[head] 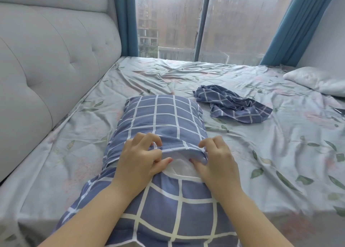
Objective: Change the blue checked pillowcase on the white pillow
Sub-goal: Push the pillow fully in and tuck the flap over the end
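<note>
Blue checked pillowcase (162,116) lies lengthwise on the bed (280,153), on the side nearer the headboard (46,60), near end running under the forearms to the bed's near edge; the white pillow (179,165) shows only as a small patch in the envelope opening across the case's middle, the rest is covered.

Left hand (140,160) is at the left part of that opening; fingers (148,138) are curled over the hem of the upper flap with the thumb below it, so it looks to be pinching the hem. Right hand (217,159) is at the right end of the opening; fingers are curled on top and the thumb is tucked under the flap edge, gripping it.

A 2nd checked pillowcase (231,106) lies crumpled mid-bed, well apart from the hands; a bare pillow (317,82) sits at the bed's far right edge.

Progress, as a judgement: 1 case is already off and lying loose; this pillow is almost fully cased, both hands working the flap. Cannot tell whether the flap is being opened to strip the case or tucked to finish; if tucking, only closing and smoothing is left; if stripping, nearly the whole swap remains.
</note>
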